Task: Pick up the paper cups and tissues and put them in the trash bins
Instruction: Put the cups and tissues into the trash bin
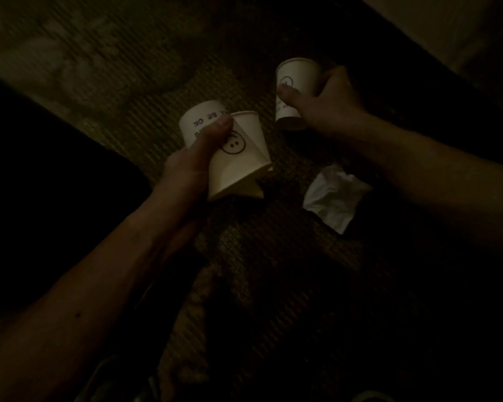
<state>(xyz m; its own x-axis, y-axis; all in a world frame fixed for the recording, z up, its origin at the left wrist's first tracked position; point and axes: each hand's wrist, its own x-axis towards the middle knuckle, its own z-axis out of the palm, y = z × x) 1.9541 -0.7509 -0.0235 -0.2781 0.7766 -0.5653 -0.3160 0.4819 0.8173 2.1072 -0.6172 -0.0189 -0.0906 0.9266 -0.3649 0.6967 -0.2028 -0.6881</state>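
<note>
The left grip [186, 166] is curled round two paper cups held side by side, a smiley-face cup [241, 163] in front and a lettered cup [199, 118] behind, with the thumb across both. The right grip [330, 103] clasps a third cup [296, 78], thumb on its side. A crumpled tissue [333, 200] lies on the woven rug [145, 91] between the forearms
</note>
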